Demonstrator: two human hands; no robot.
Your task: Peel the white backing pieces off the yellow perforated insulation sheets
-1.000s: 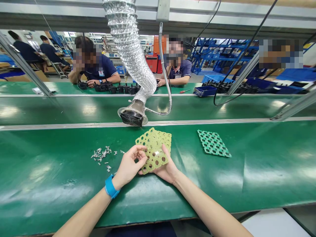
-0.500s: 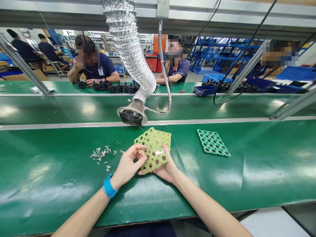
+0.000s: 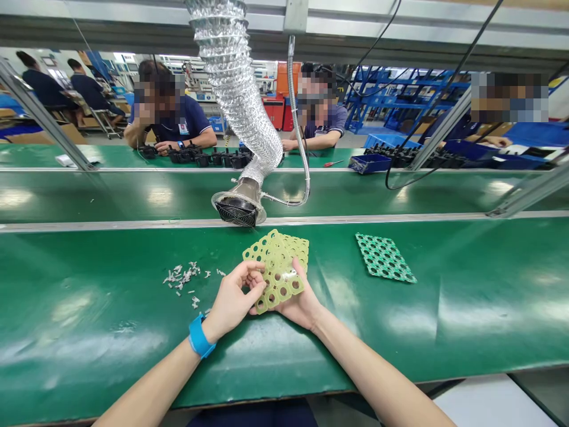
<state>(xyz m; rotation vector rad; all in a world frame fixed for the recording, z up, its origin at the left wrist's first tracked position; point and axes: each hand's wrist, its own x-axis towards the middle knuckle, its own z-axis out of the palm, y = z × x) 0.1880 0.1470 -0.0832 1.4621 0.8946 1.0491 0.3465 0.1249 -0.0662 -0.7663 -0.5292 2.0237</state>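
Note:
A yellow-green sheet [image 3: 276,284] with rows of round holes rests on my right hand [image 3: 300,307], tilted above the table. My right thumb comes up along its right edge, and the other fingers are mostly hidden beneath. At the sheet's left side, my left hand [image 3: 235,296], below a blue wristband [image 3: 200,337], has thumb and fingers drawn together in a pinch; what lies between the fingertips is too small to tell. More yellow-green perforated sheets [image 3: 303,246] lie just behind, partly covered. Small whitish pieces [image 3: 182,276] are scattered left of my left hand.
A green perforated panel [image 3: 386,258] lies at the right on the green table [image 3: 471,308]. Above the sheets hangs a foil duct [image 3: 242,95] ending in a round hood [image 3: 237,204]. Across the bench, people sit by black parts [image 3: 213,157] and a blue bin [image 3: 368,163].
Both my hands and the sheet stay almost in place; my left wrist shifts very slightly. Across the bench, the middle co-worker leans and lowers their head.

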